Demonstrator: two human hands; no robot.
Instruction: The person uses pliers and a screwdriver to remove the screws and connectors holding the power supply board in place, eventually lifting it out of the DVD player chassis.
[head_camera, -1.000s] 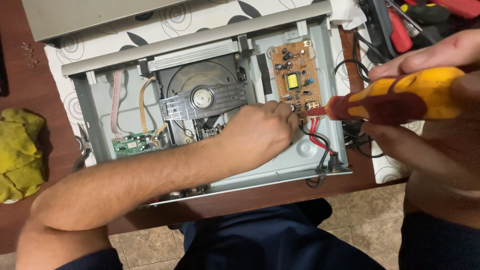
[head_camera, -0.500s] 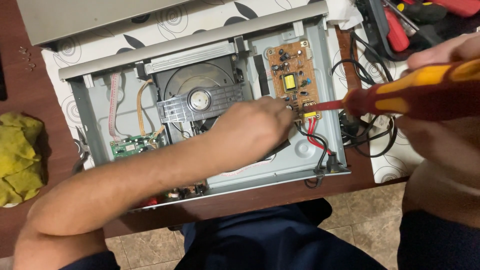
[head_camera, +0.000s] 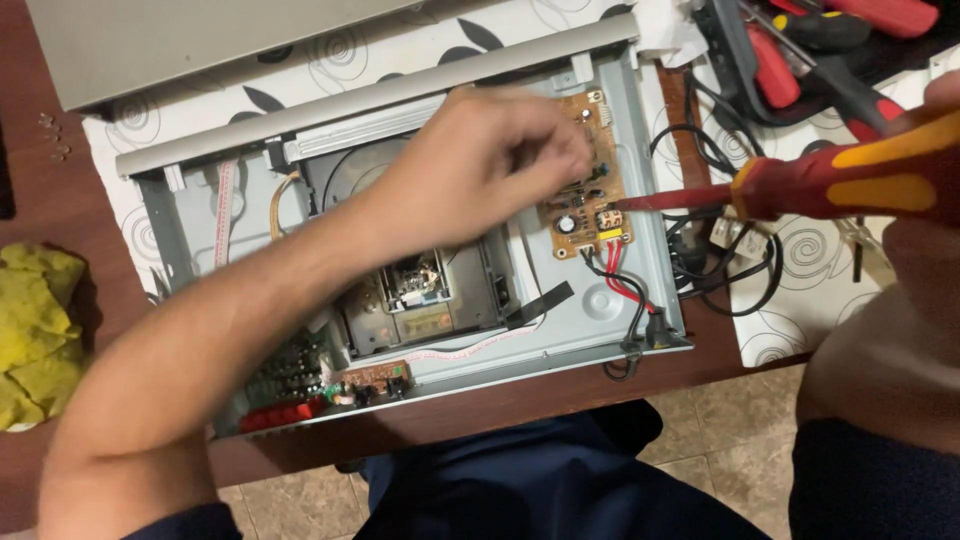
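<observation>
Far out beyond the left elbow lies a yellow cloth (head_camera: 35, 335) on the table. The left hand (head_camera: 480, 165) hovers loosely curled, fingers bent together, over the opened disc player (head_camera: 590, 320), just beside its brown circuit board (head_camera: 585, 200). The right hand (head_camera: 925, 160) grips a red-and-yellow screwdriver (head_camera: 830, 180), whose tip touches that board between both hands.

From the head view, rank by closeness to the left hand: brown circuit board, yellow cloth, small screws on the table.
1. Brown circuit board: right beside the left hand, inside the open chassis.
2. Small screws: far left, upper table.
3. Yellow cloth: left edge, lower down.
</observation>
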